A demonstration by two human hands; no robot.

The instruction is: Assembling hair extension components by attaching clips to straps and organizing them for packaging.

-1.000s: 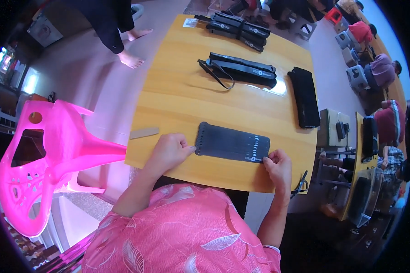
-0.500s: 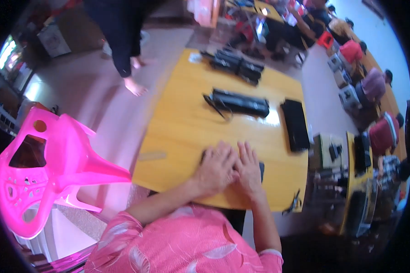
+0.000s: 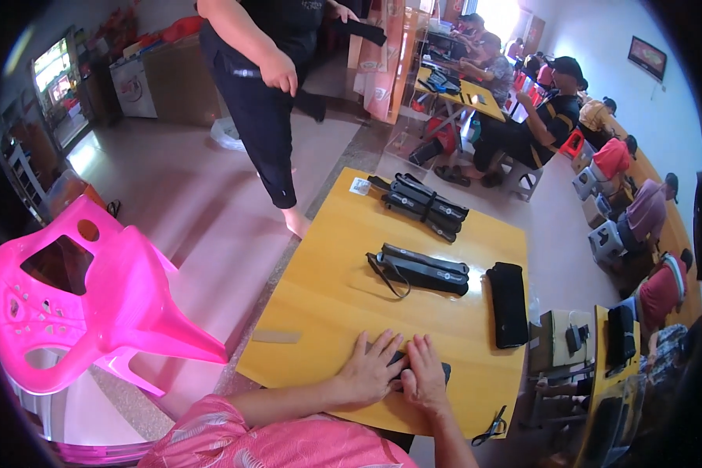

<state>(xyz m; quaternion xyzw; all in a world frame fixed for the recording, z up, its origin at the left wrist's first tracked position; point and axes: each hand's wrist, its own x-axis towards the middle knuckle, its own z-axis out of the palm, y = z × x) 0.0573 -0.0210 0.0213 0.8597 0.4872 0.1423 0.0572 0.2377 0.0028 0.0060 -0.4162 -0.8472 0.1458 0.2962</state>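
Both my hands lie on a black item close to the front edge of the yellow table. My left hand is flat with its fingers stretched out. Beside it my right hand also lies flat, its fingers pointing forward and the two thumbs close together. Only bits of the black item show between and beside the hands, so its kind is hidden. Ahead lie a pair of long black cases with a loose strap, a strapped bundle of similar cases and a single black case at the right.
Scissors lie at the table's near right corner, a tan strip at the left. A pink plastic chair stands left of the table. Beyond it a person in black holds dark pieces. Several people sit at tables along the right.
The view has tilted upward, so the standing person's torso and arms now show. My hands remain on the black item, with the left fingers now more spread and clear of the right hand.
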